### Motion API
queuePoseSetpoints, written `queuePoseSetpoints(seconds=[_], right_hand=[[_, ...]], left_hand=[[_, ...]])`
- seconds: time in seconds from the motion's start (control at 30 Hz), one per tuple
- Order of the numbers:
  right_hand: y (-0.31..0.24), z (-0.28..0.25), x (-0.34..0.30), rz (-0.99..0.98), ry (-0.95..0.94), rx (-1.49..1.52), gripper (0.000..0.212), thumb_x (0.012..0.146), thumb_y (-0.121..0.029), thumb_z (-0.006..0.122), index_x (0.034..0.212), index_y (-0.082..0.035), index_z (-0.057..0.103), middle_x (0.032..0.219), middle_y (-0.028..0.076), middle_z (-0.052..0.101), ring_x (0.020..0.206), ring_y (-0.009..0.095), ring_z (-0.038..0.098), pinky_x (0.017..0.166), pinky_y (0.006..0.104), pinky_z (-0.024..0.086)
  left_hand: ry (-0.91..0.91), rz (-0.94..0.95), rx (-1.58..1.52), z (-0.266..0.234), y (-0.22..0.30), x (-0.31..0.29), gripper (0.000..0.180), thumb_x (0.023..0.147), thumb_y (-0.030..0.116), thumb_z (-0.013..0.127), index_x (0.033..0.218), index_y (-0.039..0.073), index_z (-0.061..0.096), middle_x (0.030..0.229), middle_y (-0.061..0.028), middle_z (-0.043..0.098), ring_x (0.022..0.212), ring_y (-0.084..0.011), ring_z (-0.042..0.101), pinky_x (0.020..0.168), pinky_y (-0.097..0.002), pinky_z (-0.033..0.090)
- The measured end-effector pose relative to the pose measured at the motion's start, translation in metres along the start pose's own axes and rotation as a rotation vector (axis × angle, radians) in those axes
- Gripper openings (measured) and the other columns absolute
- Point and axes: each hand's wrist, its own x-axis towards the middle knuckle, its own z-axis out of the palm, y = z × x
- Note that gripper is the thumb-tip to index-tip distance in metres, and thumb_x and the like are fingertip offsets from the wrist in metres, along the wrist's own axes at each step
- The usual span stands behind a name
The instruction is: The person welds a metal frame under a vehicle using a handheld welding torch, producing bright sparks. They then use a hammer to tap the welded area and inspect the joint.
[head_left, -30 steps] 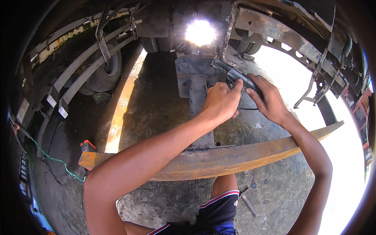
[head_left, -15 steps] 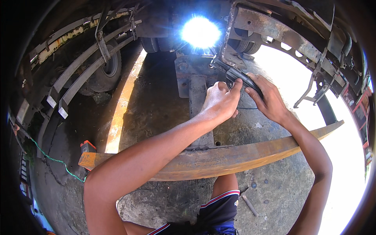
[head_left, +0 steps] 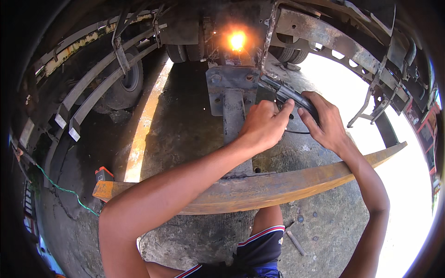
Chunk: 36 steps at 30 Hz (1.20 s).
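A dark welding electrode holder [head_left: 302, 102] slants up and to the left, held in front of me by both hands. My right hand [head_left: 326, 121] is wrapped round its rear end. Farther forward, my left hand [head_left: 265, 121] is closed against the holder, its thumb along the side; its other fingers are partly hidden. A thin black cable runs below the holder, between the hands. Beyond its tip, an orange glow [head_left: 237, 41] burns on metal above a bolted steel plate [head_left: 215, 104]. Any rod in the holder is hard to make out.
A rusty curved steel beam [head_left: 259, 192] crosses in front of me, under my forearms. Truck frame rails [head_left: 320, 34] and tyres [head_left: 129, 76] stand around. An orange-and-black box [head_left: 104, 173] sits left, near a green cord [head_left: 67, 189]. A short metal bar [head_left: 295, 243] lies on the concrete.
The blinding white-blue arc has shrunk to a small orange glow with a few sparks. Both hands and the holder have drawn back slightly, down and to the right.
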Motion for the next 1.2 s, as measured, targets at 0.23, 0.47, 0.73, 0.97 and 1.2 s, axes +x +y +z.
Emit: queuePoseSetpoints(seconds=[0.23, 0.47, 0.73, 0.97, 1.2], right_hand=[[-0.004, -0.014, -0.012, 0.043, -0.031, -0.098, 0.036, 0.098, -0.024, 0.068, 0.124, 0.001, 0.064, 0.092, 0.029, 0.074, 0.076, 0.047, 0.073, 0.07, 0.0495, 0.057], [0.003, -0.009, -0.011, -0.005, 0.001, -0.08, 0.033, 0.098, -0.023, 0.068, 0.119, 0.002, 0.065, 0.091, 0.03, 0.073, 0.075, 0.047, 0.072, 0.068, 0.0499, 0.056], [0.007, -0.007, -0.01, -0.015, 0.022, -0.048, 0.034, 0.097, -0.023, 0.07, 0.121, 0.001, 0.066, 0.088, 0.029, 0.073, 0.074, 0.047, 0.072, 0.068, 0.0487, 0.056], [0.013, -0.008, -0.012, -0.037, 0.027, -0.056, 0.035, 0.097, -0.024, 0.069, 0.122, 0.001, 0.066, 0.09, 0.028, 0.074, 0.075, 0.047, 0.072, 0.068, 0.0486, 0.056], [0.011, -0.008, -0.011, -0.042, 0.015, -0.064, 0.038, 0.096, -0.026, 0.07, 0.122, 0.001, 0.066, 0.097, 0.026, 0.074, 0.079, 0.046, 0.072, 0.072, 0.049, 0.057]], left_hand=[[-0.097, 0.037, 0.057, 0.009, -0.01, 0.005, 0.076, 0.11, 0.052, 0.053, 0.059, -0.004, 0.057, 0.053, -0.0197, 0.058, 0.06, -0.0383, 0.069, 0.066, -0.0554, 0.052], [-0.111, 0.026, 0.08, 0.008, -0.011, 0.004, 0.077, 0.11, 0.054, 0.053, 0.059, -0.004, 0.056, 0.054, -0.0199, 0.058, 0.06, -0.0388, 0.069, 0.068, -0.0558, 0.052], [-0.068, 0.069, 0.095, 0.01, -0.012, 0.001, 0.075, 0.109, 0.056, 0.055, 0.063, -0.003, 0.058, 0.06, -0.0216, 0.062, 0.067, -0.0417, 0.071, 0.071, -0.0559, 0.052], [-0.08, 0.036, 0.109, 0.01, -0.009, 0.002, 0.074, 0.107, 0.058, 0.056, 0.066, -0.003, 0.059, 0.066, -0.0235, 0.064, 0.075, -0.0418, 0.072, 0.075, -0.0546, 0.052], [-0.081, 0.026, 0.127, 0.006, -0.007, -0.004, 0.072, 0.109, 0.058, 0.054, 0.069, -0.003, 0.059, 0.063, -0.0206, 0.06, 0.067, -0.0384, 0.067, 0.071, -0.0525, 0.05]])
